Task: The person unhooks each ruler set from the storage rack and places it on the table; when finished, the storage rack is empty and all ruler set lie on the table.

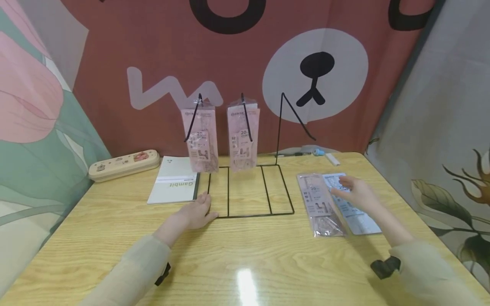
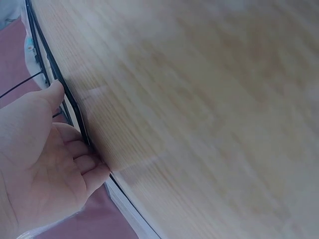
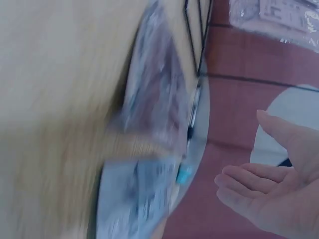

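A black wire rack (image 1: 249, 216) with upright hooks stands on the table. At its front left corner my left hand (image 1: 196, 211) holds the base, thumb along the front wire; the left wrist view shows bent fingers (image 2: 82, 162) at that corner. Two pink packets, a left one (image 1: 201, 140) and a middle one (image 1: 243, 138), hang from two hooks; the right hook (image 1: 298, 117) is bare. My right hand (image 1: 357, 193) is over a blue packet (image 1: 361, 219), fingers spread apart with nothing between them. Beside it lies another pink packet (image 1: 319, 204).
Left of the rack lies a white notebook (image 1: 172, 182), with a cream pencil case (image 1: 124, 165) beyond it. Behind, near the back edge, are a pen (image 1: 296, 154), a small blue item (image 1: 318, 152) and a white eraser-like block (image 1: 332, 159). A printed curtain (image 1: 153, 51) hangs behind the table.
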`<state>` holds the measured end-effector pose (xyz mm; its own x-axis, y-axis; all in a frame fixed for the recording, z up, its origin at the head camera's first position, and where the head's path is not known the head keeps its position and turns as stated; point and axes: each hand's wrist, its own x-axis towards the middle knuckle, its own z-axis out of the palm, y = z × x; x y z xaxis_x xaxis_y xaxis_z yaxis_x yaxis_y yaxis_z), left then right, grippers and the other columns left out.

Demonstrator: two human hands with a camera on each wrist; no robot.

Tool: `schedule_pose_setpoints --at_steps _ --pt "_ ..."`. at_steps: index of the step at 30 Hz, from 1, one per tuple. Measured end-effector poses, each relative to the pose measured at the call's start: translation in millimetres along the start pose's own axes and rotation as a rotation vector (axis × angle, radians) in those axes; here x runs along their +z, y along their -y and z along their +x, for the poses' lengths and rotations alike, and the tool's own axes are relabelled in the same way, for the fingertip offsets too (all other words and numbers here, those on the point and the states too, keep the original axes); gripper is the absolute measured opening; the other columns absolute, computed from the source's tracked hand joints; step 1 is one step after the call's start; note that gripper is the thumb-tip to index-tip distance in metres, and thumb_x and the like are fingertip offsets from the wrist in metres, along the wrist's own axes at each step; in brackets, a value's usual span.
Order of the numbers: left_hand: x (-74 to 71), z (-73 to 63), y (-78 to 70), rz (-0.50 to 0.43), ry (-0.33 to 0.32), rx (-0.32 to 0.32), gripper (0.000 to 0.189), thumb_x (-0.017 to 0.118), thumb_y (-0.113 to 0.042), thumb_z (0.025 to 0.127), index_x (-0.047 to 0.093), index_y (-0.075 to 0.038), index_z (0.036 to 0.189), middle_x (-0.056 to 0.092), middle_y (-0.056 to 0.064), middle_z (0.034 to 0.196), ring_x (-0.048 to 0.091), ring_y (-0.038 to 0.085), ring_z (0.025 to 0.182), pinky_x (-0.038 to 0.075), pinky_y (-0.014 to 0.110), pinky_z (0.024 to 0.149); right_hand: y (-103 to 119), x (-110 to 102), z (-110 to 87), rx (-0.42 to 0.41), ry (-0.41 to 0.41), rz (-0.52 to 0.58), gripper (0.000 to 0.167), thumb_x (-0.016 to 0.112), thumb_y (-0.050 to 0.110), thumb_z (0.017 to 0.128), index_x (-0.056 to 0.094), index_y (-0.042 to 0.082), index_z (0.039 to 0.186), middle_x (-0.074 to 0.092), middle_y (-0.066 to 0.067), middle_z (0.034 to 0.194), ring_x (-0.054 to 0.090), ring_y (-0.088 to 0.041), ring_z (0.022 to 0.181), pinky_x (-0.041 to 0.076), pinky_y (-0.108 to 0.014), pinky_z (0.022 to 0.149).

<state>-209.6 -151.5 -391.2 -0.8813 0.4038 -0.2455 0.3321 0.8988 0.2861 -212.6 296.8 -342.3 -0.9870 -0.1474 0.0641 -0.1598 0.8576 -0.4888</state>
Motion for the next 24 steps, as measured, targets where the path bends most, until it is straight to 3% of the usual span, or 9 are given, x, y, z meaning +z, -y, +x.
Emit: schedule_pose_setpoints --at_steps 6,12,18,24 --pt "-0.4 -0.8 0.0 -0.001 0.002 0.004 0.072 0.040 -0.037 0.101 0.014 0.015 0.144 0.009 0.034 0.152 0.013 0.043 0.142 0.019 0.051 0.117 25 22 22.4 -0.108 -0.005 0.170 0.062 0.060 0.023 0.093 0.036 -0.015 0.136 0.045 -0.035 0.134 0.044 -0.049 0.124 0.041 -0.055 0.102" --pt "-0.5 -0.5 -0.4 0.003 0.003 0.005 0.072 0.040 -0.037 0.101 0.014 0.015 0.144 0.008 0.034 0.152 0.014 0.043 0.142 0.019 0.051 0.117 42 44 48.0 -0.162 0.037 0.345 0.061 0.059 0.026 0.094 0.036 -0.006 0.141 0.042 -0.027 0.141 0.041 -0.043 0.129 0.035 -0.053 0.108" --pt "-0.8 -1.0 -0.2 0.011 -0.004 0.005 0.071 0.040 -0.036 0.101 0.015 0.015 0.144 0.010 0.035 0.151 0.016 0.044 0.141 0.020 0.052 0.116 65 62 73.4 -0.157 0.076 0.386 0.063 0.061 0.037 0.091 0.040 0.005 0.142 0.045 -0.017 0.143 0.043 -0.037 0.130 0.037 -0.049 0.109" --pt "-1.4 -1.8 -1.3 0.007 -0.002 -0.001 0.070 0.040 -0.036 0.101 0.015 0.015 0.144 0.009 0.034 0.152 0.015 0.043 0.142 0.019 0.051 0.117 92 73 94.1 -0.169 0.119 0.443 0.060 0.062 0.026 0.092 0.039 0.003 0.142 0.043 -0.018 0.144 0.041 -0.035 0.133 0.035 -0.048 0.110"
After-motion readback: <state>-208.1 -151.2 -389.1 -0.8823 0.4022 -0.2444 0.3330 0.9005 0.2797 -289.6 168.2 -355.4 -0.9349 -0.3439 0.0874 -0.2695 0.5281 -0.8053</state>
